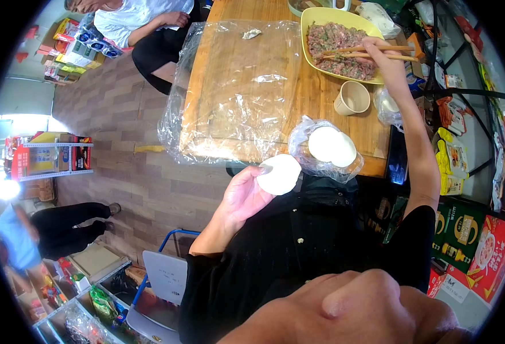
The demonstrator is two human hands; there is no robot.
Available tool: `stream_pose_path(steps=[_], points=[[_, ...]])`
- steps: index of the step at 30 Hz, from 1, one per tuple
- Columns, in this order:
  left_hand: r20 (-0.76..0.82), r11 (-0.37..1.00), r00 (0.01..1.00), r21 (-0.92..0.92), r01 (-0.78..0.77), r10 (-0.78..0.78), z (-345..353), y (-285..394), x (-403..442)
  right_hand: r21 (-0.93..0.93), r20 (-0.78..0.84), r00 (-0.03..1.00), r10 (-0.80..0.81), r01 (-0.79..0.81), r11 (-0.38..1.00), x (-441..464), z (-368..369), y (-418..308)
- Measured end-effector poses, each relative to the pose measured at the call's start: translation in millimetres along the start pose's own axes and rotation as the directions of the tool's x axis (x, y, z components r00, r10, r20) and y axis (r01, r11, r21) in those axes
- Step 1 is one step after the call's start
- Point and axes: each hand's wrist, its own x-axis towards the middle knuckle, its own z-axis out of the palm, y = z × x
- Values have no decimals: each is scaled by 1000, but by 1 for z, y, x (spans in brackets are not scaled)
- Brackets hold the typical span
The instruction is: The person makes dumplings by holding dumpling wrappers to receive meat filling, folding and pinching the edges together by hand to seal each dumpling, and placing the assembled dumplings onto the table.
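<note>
My left hand [245,196] holds a round white dumpling wrapper [279,175] by its edge, just off the table's front side. In my right hand [377,53] is a pair of wooden chopsticks [398,56], their tips in the minced meat filling [339,35]. That pink filling, flecked with green, lies in a yellow bowl [308,23] at the back right. Nearer to me, a stack of white wrappers [331,146] rests on crumpled clear plastic [352,170]. A paper cup [352,98] stands between the bowl and the stack.
Clear plastic sheeting [235,97] covers the left part of the wooden table [315,94], with a small whitish piece [252,34] on it. Shelves with packets [452,155] rise close on my right. One person sits beyond the table; another stands at far left. A chair [163,275] is behind my left arm.
</note>
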Motion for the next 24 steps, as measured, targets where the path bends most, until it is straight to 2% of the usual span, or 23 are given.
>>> stream_pose_path(steps=[8,11,17,22,24], points=[[0,1000,1000,22,-14,14,1,0,-1,-69,69,997,-17,22,997,-2,10,0],[2,999,1000,36,-28,28,5,0,0,-31,0,1000,31,-31,999,-6,12,-3],[-1,999,1000,45,-10,10,4,-1,2,133,-2,997,76,-75,988,-8,0,7],[47,998,999,62,6,-9,10,0,10,395,-121,990,76,-22,918,-5,-23,18],[72,997,997,75,10,-16,18,3,18,419,-150,985,86,-16,908,-6,-32,17]])
